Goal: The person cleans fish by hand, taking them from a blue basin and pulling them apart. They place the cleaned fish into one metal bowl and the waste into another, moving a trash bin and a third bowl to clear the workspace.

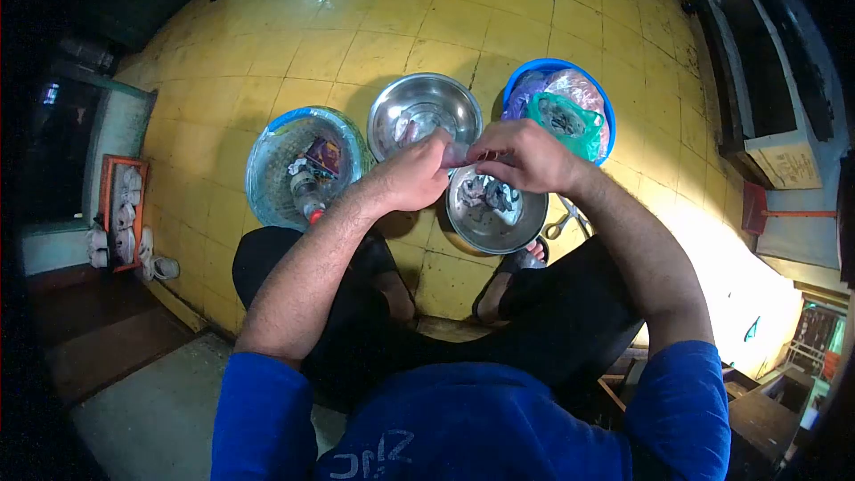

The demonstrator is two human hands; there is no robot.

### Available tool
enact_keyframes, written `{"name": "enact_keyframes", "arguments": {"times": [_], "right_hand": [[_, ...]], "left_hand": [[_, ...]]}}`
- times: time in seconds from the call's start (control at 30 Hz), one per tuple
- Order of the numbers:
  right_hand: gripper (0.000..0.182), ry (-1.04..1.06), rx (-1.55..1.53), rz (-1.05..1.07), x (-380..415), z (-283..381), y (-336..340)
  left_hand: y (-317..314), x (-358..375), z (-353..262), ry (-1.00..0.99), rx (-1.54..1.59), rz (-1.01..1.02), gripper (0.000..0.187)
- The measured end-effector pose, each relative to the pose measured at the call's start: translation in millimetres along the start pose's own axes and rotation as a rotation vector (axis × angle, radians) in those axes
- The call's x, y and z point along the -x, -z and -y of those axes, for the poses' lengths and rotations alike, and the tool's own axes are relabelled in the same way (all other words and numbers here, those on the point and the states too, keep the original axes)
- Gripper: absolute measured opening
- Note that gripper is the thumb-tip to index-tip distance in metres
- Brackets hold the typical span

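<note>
My left hand point(423, 171) is closed on a small pale, pinkish piece point(456, 155), which looks like squid or fish, though it is too small to be sure. Thumb and fingers of my right hand point(517, 157) pinch at the other end of that piece. Both hands are over the gap between two steel bowls. The farther steel bowl point(426, 87) holds some pale pieces in its bottom. In the nearer steel bowl point(499, 238) lie dark and whitish soft scraps, partly hidden by my right hand.
At the left, a round basket point(258, 180) holds a bottle point(305, 189) and wrappers. A blue basin point(609, 111) with plastic bags stands at the right. Scissors point(570, 218) lie on the yellow tiled floor point(445, 22) beside my foot. Shoes fill an orange rack point(110, 214).
</note>
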State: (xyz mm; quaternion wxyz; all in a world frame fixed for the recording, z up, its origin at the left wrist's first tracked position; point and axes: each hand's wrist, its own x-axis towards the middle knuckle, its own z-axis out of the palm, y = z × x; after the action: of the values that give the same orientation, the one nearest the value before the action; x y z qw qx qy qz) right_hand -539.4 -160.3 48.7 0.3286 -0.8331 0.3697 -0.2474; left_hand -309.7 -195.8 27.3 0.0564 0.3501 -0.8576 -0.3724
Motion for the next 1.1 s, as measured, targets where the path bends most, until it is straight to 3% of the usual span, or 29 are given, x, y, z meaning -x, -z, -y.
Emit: {"name": "enact_keyframes", "arguments": {"times": [0.2,0.37,0.53,0.63,0.8,0.9,1.0,1.03,1.1], "right_hand": [[0.016,-0.018,0.079,-0.039,-5,-3,-14],[0.018,-0.065,-0.004,0.061,-8,6,-8],[0.015,-0.053,-0.058,0.113,-9,8,-5],[0.014,-0.108,-0.101,0.148,-7,8,-6],[0.021,-0.134,-0.111,0.133,-7,8,6],[0.016,-0.228,-0.127,0.095,1,-2,19],[0.01,-0.413,-0.312,-0.177,7,-17,19],[0.01,-0.404,-0.309,-0.166,5,-20,18],[0.014,-0.461,-0.209,-0.316,-11,-10,14]], "left_hand": [[3,1,-12,0.101,0.083,0.074,0.04],[-1,1,-8,-0.084,-0.012,0.025,0.044],[13,7,-27,0.053,-0.107,0.152,0.042],[3,4,-6,-0.058,-0.132,0.064,0.037],[19,7,-6,-0.017,-0.146,0.028,0.036],[31,5,5,0.032,-0.125,-0.005,0.035],[35,8,6,0.202,-0.26,0.07,0.036],[28,7,6,0.211,-0.257,0.058,0.036],[14,1,5,0.266,-0.24,0.376,0.044]]}}
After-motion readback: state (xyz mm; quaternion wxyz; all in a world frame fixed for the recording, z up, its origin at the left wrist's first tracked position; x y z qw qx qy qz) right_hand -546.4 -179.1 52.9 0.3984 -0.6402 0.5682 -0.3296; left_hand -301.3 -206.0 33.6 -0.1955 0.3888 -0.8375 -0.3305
